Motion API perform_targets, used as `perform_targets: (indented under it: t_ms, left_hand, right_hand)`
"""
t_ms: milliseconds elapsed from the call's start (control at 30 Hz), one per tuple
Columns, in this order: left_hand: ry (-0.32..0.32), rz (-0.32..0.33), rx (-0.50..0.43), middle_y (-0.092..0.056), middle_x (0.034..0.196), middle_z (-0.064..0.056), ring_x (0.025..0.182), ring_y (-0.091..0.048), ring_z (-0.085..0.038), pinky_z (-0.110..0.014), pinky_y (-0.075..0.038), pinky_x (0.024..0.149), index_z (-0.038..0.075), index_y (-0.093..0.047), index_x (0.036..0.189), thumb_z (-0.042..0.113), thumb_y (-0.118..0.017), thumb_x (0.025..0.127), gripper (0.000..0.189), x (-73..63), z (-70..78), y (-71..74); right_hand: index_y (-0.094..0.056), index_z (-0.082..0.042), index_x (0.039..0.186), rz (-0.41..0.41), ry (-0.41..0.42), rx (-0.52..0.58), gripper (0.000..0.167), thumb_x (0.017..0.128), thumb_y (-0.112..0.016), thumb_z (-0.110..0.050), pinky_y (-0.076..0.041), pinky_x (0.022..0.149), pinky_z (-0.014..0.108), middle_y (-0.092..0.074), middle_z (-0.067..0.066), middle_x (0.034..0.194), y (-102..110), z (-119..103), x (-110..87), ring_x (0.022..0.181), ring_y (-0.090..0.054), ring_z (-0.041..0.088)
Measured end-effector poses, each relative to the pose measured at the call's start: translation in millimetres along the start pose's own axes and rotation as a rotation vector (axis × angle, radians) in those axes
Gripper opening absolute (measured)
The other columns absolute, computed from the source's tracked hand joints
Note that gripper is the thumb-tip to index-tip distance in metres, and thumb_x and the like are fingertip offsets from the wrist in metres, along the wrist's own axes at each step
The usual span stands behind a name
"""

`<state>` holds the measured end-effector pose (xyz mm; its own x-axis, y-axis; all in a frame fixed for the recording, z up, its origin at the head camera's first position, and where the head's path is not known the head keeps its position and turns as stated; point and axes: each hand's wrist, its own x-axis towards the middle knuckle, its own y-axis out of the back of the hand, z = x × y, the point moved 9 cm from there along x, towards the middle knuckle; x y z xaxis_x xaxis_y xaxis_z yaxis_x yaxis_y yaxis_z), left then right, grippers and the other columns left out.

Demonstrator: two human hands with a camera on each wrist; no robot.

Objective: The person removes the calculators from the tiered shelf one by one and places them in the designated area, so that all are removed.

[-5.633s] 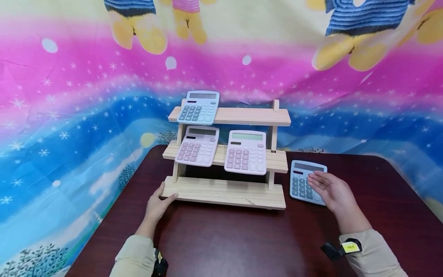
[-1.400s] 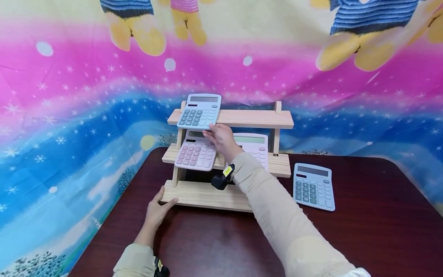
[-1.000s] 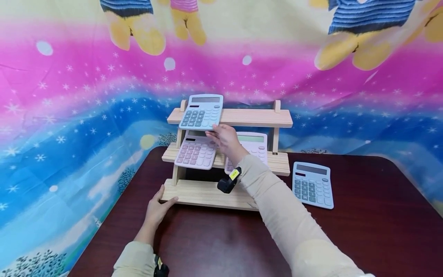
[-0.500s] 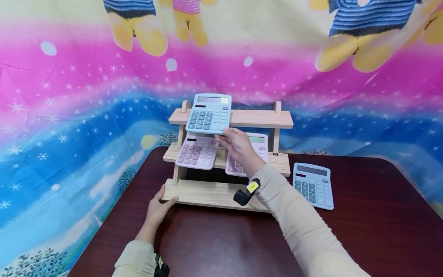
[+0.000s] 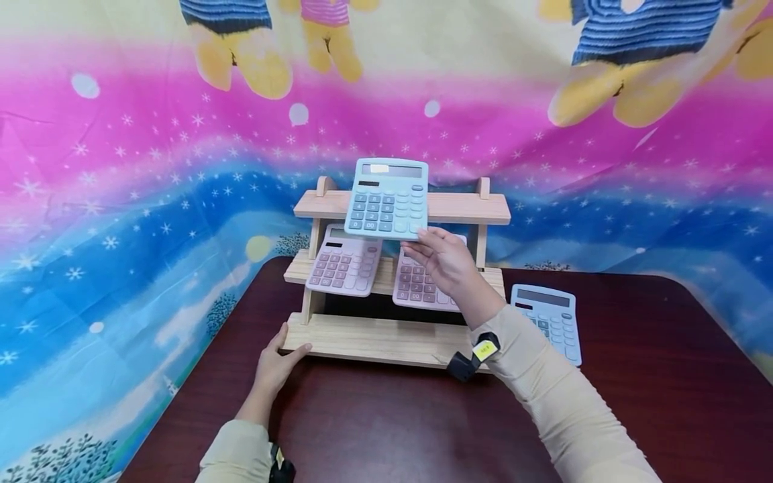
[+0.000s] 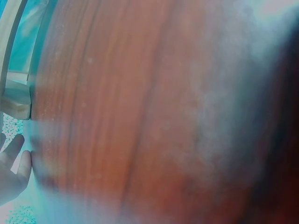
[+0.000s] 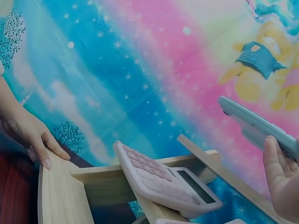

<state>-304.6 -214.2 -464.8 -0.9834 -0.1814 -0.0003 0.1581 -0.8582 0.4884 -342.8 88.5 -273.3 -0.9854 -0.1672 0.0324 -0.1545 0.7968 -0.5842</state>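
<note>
My right hand (image 5: 443,263) pinches a light blue calculator (image 5: 386,201) by its lower right corner, thumb and fingers at the edge. The calculator faces me, raised in front of the top board of a three-tier wooden display rack (image 5: 386,339); in the right wrist view the calculator (image 7: 257,123) appears edge-on. At the rack's bottom left corner, my left hand (image 5: 274,365) holds the board, thumb along the front and fingers at the end. On the middle tier lean two pink calculators, the left one (image 5: 341,265) and the right one (image 5: 417,278), partly behind my right hand.
Another light blue calculator (image 5: 546,305) lies on the dark red-brown table (image 5: 374,422) right of the rack, partly covered by my right sleeve (image 5: 555,389). A printed cloth (image 5: 211,147) with bears and snowflakes hangs behind and at the left.
My right hand went from beside the table calculator to the one on the top tier, gripped it, and drew it off rightward and toward me. My left hand stays at the rack's corner.
</note>
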Motion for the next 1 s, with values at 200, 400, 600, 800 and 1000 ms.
perform_targets:
  t_ms: [200,400,600,800,1000]
  left_hand:
    - [0.007,0.003,0.006,-0.021,0.139,-0.017,0.127,-0.016,-0.028,-0.040,-0.015,0.100,0.003,-0.022,0.136,0.034,-0.068,0.073,0.084,-1.0,-2.4,3.3]
    - [0.004,0.000,0.016,-0.021,0.139,-0.017,0.126,-0.016,-0.028,-0.040,-0.015,0.100,0.003,-0.021,0.136,0.034,-0.067,0.073,0.084,-0.7,-1.9,3.2]
    - [0.008,-0.003,0.004,-0.020,0.139,-0.016,0.127,-0.015,-0.028,-0.041,-0.015,0.100,0.004,-0.021,0.137,0.035,-0.067,0.073,0.085,1.8,-1.1,-0.6]
    - [0.001,-0.001,0.003,-0.020,0.139,-0.016,0.127,-0.015,-0.028,-0.040,-0.015,0.100,0.004,-0.021,0.137,0.033,-0.067,0.073,0.083,2.0,-0.1,-1.6]
    - [0.011,-0.002,-0.004,-0.020,0.139,-0.017,0.127,-0.015,-0.028,-0.041,-0.015,0.100,0.004,-0.021,0.137,0.033,-0.067,0.073,0.084,1.9,-0.2,-0.6]
  right_hand:
    - [-0.050,0.002,0.096,-0.026,0.013,0.029,0.012,0.089,-0.041,0.000,-0.046,0.076,0.027,-0.061,0.010,0.087,7.3,-7.1,-12.4,0.077,-0.060,0.019]
    - [-0.054,0.000,0.094,-0.029,0.023,0.045,0.014,0.089,-0.041,0.001,-0.047,0.074,0.027,-0.062,0.010,0.086,23.6,-13.7,-24.1,0.075,-0.061,0.019]
    - [-0.052,0.001,0.100,-0.032,0.025,0.054,0.014,0.088,-0.044,-0.001,-0.047,0.074,0.027,-0.061,0.011,0.090,43.6,-18.7,-35.4,0.078,-0.060,0.020]
    - [-0.053,0.001,0.097,-0.045,0.043,0.087,0.012,0.087,-0.047,-0.002,-0.047,0.075,0.028,-0.062,0.012,0.090,62.9,-21.1,-47.1,0.079,-0.061,0.021]
    - [-0.057,0.001,0.100,-0.090,0.077,0.123,0.017,0.088,-0.045,0.000,-0.047,0.076,0.029,-0.062,0.013,0.094,77.0,-27.2,-60.2,0.082,-0.061,0.023]
